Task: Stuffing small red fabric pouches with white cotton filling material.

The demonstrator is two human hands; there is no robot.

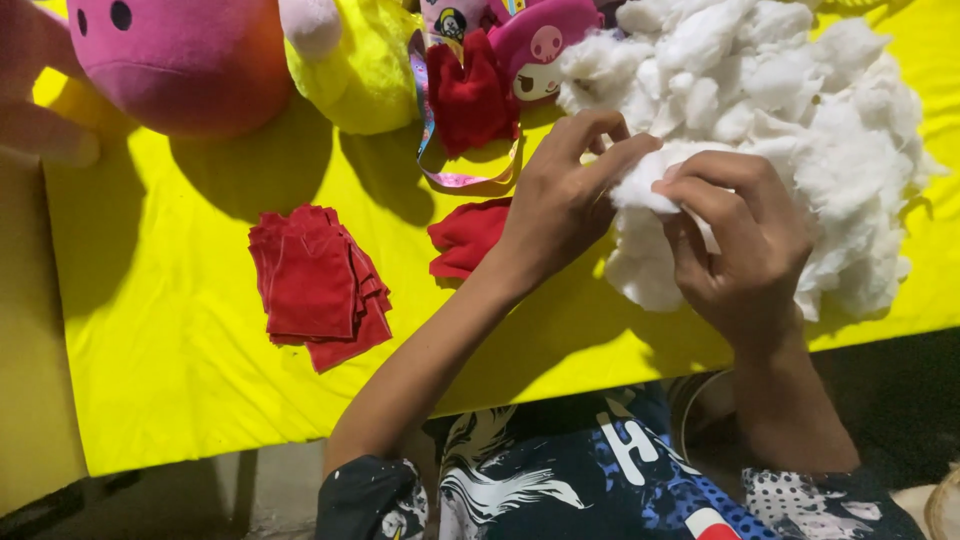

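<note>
1. Two hands of mine are pulling at one clump of white stuffing [640,185].
2. My left hand [560,205] pinches the clump's left side with bent fingers.
3. My right hand [745,245] is closed tight on its right side.
4. The clump sits at the near edge of the big fluffy pile [800,110] on the yellow cloth [180,380].
5. Red cloth pieces [315,285] lie stacked to the left, well apart.
</note>
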